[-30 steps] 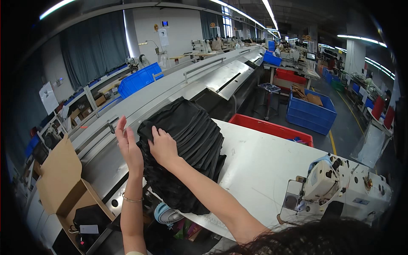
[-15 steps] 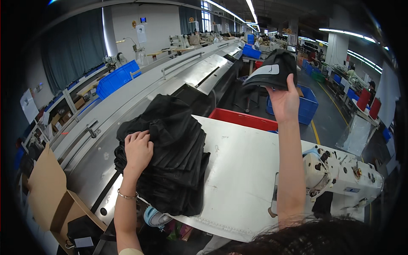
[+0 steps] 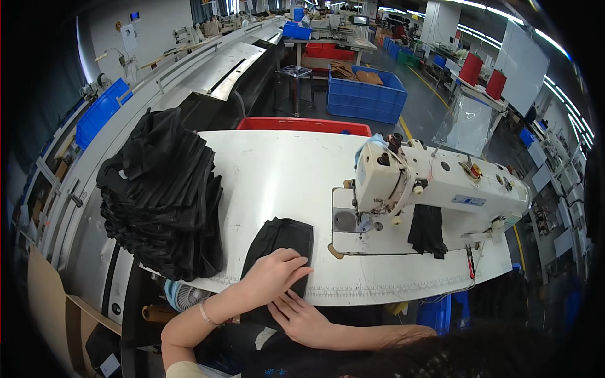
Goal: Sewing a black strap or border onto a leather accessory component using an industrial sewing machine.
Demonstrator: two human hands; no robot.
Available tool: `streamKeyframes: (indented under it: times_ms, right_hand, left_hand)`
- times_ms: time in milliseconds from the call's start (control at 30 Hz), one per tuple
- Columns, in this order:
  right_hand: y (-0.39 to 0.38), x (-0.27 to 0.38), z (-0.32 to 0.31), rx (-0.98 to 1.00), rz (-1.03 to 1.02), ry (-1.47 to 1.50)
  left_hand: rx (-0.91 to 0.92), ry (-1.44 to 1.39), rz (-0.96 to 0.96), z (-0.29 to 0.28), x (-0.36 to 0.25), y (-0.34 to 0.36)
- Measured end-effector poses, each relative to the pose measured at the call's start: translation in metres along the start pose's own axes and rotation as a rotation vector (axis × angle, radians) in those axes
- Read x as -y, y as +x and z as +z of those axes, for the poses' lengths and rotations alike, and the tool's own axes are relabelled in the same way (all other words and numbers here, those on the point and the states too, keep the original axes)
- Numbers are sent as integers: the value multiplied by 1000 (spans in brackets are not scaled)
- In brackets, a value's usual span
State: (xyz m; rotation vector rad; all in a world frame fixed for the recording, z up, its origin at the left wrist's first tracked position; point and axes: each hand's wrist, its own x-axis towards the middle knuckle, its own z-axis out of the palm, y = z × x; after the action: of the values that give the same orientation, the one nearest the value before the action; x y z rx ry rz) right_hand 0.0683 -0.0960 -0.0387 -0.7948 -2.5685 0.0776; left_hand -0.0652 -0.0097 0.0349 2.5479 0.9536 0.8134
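A black cloth piece (image 3: 283, 234) lies at the front edge of the white table, partly covered by both my hands. My left hand (image 3: 277, 272) is over it with fingers curled together, closed on the cloth. Just below, at the table's edge, my right hand (image 3: 301, 320) rests against the lower part of the cloth with its fingers stretched out. The fingertips of the two hands nearly meet. To the left stands a tall, uneven stack of black cloth pieces (image 3: 167, 195).
A white sewing machine (image 3: 441, 179) stands on the right of the table (image 3: 271, 167), with black cloth (image 3: 428, 232) under its arm. Beyond the far edge are a red bin (image 3: 302, 125) and a blue crate (image 3: 365, 97). A small fan (image 3: 189, 295) sits below the stack.
My left hand has left the stack and moved right. My right hand has come down from its raised position with the black piece, now on the table. The view has turned right and down.
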Motion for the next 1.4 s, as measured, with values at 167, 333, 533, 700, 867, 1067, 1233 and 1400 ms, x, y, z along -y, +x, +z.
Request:
streamKeyframes:
  times_ms: [167,333,533,700,867,1067,1233,1400]
  right_hand:
    - [19,14,13,37,25,-392]
    - [7,-7,-35,-94,-283,156]
    - [12,-94,-61,-197,-374,-358]
    - [44,-103,3,39,-67,-338]
    - [-8,-130,-24,-22,-203,89]
    - [-64,-155,-68,179,-68,119]
    - [-60,-177,-60,152,-63,87]
    - [-58,-189,-48,-84,68,11]
  left_hand:
    - [316,687,-92,71,-12,13]
    - [-64,-56,-385,22,-1,11]
    - [-193,53,-490,-34,-20,0]
    - [-305,753,-139,-5,-27,42]
    - [7,482,-134,66,26,108]
    - [-85,158,-2,116,70,142]
    - [38,7,95,119,93,168]
    - [112,-48,77,117,95,181]
